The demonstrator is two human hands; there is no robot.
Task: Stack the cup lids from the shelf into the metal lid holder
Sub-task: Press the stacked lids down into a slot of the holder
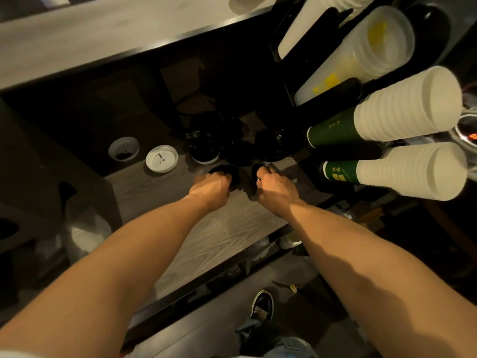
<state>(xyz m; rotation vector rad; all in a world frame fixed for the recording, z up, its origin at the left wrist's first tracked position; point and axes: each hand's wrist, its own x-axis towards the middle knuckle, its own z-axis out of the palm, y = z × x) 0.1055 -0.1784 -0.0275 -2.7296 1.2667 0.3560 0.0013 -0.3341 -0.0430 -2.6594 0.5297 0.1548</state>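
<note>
Nearest: one dark shoe [262, 304] on the floor, below the shelf's near edge.

Shelf [219, 228]: wood-grain board. Both bare forearms reach across it from the near edge toward the middle.

Left hand [210, 186]: knuckles up, fingers curled down over the rim of a black lid [224, 169] that lies flat on the shelf. It has hold of the lid.

Right hand [274, 187]: just beside the left, not touching it. Fingers curled round a second black lid [256, 171]; only a sliver of this lid shows past the knuckles.

Just behind both hands: a loose pile of black lids [219, 140], overlapping, at the shelf's middle. The count cannot be read in the dark.

Toward the shelf's left edge: two white lids [161, 158], side by side and apart from the pile.

Right of the shelf: stacks of paper cups [402, 109] lying sideways, open ends toward the camera, with green sleeves at their far ends.

Farthest: a pale counter top [103, 34] running across above the shelf.
</note>
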